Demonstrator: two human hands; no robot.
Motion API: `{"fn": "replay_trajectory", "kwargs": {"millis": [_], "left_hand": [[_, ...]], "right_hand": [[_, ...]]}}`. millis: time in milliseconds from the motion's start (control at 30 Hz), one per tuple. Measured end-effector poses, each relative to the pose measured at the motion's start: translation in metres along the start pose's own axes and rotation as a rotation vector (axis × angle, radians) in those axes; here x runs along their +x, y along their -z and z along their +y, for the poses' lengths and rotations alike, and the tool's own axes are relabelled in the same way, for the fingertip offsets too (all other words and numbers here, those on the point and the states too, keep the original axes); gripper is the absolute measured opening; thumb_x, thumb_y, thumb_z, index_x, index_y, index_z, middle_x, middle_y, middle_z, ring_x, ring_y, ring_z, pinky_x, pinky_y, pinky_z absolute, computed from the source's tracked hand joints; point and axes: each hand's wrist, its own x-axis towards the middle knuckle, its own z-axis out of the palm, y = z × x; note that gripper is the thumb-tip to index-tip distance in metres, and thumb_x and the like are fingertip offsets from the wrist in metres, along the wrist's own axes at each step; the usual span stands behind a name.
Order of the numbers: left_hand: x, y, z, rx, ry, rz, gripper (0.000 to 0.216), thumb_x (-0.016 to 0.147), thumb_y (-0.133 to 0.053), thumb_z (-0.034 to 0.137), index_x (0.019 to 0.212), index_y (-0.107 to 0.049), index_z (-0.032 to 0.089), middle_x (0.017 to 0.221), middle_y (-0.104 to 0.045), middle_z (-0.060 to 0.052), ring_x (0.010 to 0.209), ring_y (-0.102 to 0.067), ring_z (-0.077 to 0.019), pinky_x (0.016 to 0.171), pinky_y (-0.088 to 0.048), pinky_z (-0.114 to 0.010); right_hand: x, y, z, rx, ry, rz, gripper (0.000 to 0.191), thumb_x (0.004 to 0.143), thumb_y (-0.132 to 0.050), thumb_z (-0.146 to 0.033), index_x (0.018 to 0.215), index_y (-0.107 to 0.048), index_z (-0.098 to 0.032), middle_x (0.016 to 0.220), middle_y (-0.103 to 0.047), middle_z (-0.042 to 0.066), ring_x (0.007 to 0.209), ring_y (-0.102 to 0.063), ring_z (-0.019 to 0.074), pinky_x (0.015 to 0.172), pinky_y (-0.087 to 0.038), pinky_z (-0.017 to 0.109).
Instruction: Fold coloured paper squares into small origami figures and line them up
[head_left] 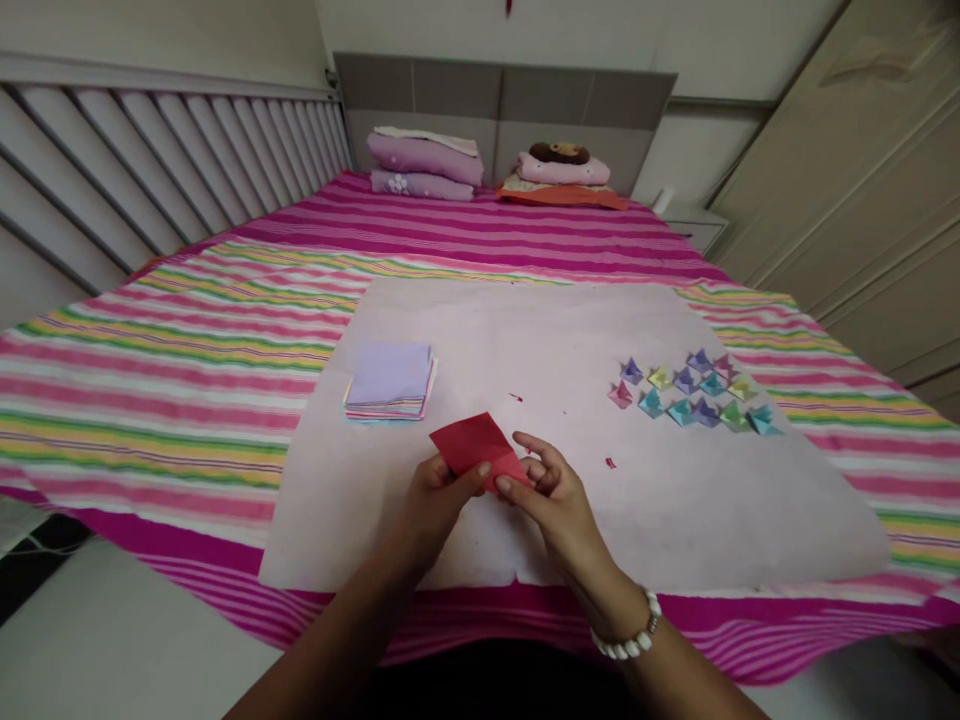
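A red square of paper [474, 443] with a crease across it is held up over the white sheet [525, 330]. My left hand [448, 497] pinches its lower left edge, thumb on top. My right hand [549, 492] grips the lower right corner between thumb and fingers, with the index finger raised. To the left lies a stack of coloured paper squares [390, 375], a lilac one uppermost. Small folded paper pieces [684, 380] in purple, blue, green, yellow and pink stand in rows at the right.
Small red paper scraps [610, 462] lie on the white sheet, which is spread over a striped bed cover [180, 370]. Folded bedding [426, 165] is stacked by the headboard [450, 90]. A white railing [172, 170] runs along the left, a wardrobe [862, 180] along the right.
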Motion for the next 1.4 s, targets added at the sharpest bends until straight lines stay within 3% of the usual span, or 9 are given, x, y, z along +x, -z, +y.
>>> {"fn": "replay_trajectory", "kwargs": {"millis": [133, 233, 333, 467, 667, 867, 1000, 1267, 1400], "left_hand": [[-0.001, 0.000, 0.005, 0.039, 0.007, -0.022, 0.017, 0.074, -0.074, 0.030, 0.072, -0.067, 0.015, 0.061, -0.060, 0.003, 0.061, -0.051, -0.0107, 0.060, -0.039, -0.023], [-0.001, -0.001, 0.008, -0.065, -0.019, -0.019, 0.022, 0.071, -0.076, 0.029, 0.086, -0.067, 0.016, 0.075, -0.068, 0.000, 0.072, -0.060, -0.0139, 0.069, -0.046, -0.026], [0.001, -0.001, 0.008, -0.094, -0.036, 0.078, 0.024, 0.070, -0.076, 0.029, 0.085, -0.064, 0.015, 0.079, -0.070, -0.002, 0.070, -0.061, -0.0133, 0.067, -0.047, -0.026], [-0.001, 0.001, 0.009, -0.047, -0.047, 0.037, 0.025, 0.070, -0.077, 0.028, 0.083, -0.061, 0.015, 0.079, -0.070, -0.002, 0.071, -0.063, -0.0136, 0.069, -0.049, -0.026], [-0.006, 0.001, 0.008, -0.001, -0.092, 0.017, 0.041, 0.072, -0.075, 0.024, 0.102, -0.047, 0.022, 0.068, -0.065, 0.004, 0.060, -0.056, -0.0106, 0.058, -0.043, -0.022], [-0.010, 0.006, 0.004, 0.257, -0.308, 0.060, 0.027, 0.077, -0.071, 0.023, 0.102, -0.060, 0.023, 0.083, -0.065, 0.001, 0.072, -0.056, -0.0122, 0.067, -0.046, -0.024], [-0.011, 0.008, 0.006, 0.413, -0.360, 0.075, 0.026, 0.077, -0.070, 0.025, 0.104, -0.069, 0.025, 0.086, -0.066, 0.000, 0.073, -0.054, -0.0126, 0.069, -0.046, -0.025], [-0.005, 0.008, 0.005, 0.441, -0.334, 0.096, 0.030, 0.076, -0.070, 0.026, 0.105, -0.072, 0.024, 0.083, -0.069, 0.000, 0.072, -0.057, -0.0143, 0.069, -0.049, -0.027], [-0.003, 0.010, 0.001, 0.447, -0.372, 0.051, 0.024, 0.078, -0.069, 0.026, 0.101, -0.072, 0.024, 0.088, -0.070, -0.002, 0.075, -0.058, -0.0146, 0.072, -0.048, -0.028]], "right_hand": [[0.002, 0.001, -0.007, -0.060, -0.007, -0.033, 0.023, 0.067, -0.082, -0.033, 0.077, -0.067, -0.020, 0.067, -0.066, -0.001, 0.060, -0.056, 0.0124, 0.059, -0.045, 0.026], [0.002, 0.000, -0.008, 0.019, -0.080, -0.049, 0.025, 0.064, -0.084, -0.033, 0.064, -0.062, -0.019, 0.060, -0.061, -0.003, 0.053, -0.050, 0.0097, 0.054, -0.041, 0.023], [0.001, 0.000, -0.003, 0.068, -0.166, -0.099, 0.025, 0.065, -0.083, -0.034, 0.067, -0.064, -0.018, 0.062, -0.063, -0.002, 0.054, -0.051, 0.0095, 0.055, -0.040, 0.023], [0.005, 0.001, -0.003, 0.062, -0.099, -0.093, 0.025, 0.067, -0.082, -0.033, 0.085, -0.070, -0.020, 0.075, -0.067, 0.000, 0.066, -0.058, 0.0132, 0.064, -0.046, 0.026], [0.011, 0.007, -0.016, 0.041, 0.117, 0.027, 0.069, 0.070, -0.080, -0.025, 0.133, -0.052, -0.032, 0.070, -0.058, -0.006, 0.064, -0.054, 0.0114, 0.066, -0.046, 0.027], [0.010, 0.016, -0.018, -0.130, 0.230, 0.042, 0.037, 0.075, -0.075, -0.023, 0.111, -0.071, -0.033, 0.063, -0.053, -0.005, 0.060, -0.046, 0.0114, 0.060, -0.042, 0.027], [0.008, 0.018, -0.023, -0.225, 0.265, -0.026, 0.026, 0.079, -0.071, -0.024, 0.103, -0.074, -0.032, 0.083, -0.066, 0.000, 0.071, -0.054, 0.0148, 0.068, -0.045, 0.031], [0.007, 0.017, -0.036, -0.293, 0.290, -0.103, 0.045, 0.077, -0.074, -0.025, 0.121, -0.065, -0.033, 0.089, -0.067, 0.000, 0.070, -0.057, 0.0142, 0.066, -0.049, 0.030], [0.009, 0.018, -0.036, -0.308, 0.226, -0.130, 0.024, 0.079, -0.071, -0.029, 0.103, -0.073, -0.027, 0.089, -0.071, 0.002, 0.076, -0.061, 0.0166, 0.070, -0.050, 0.032]]}}
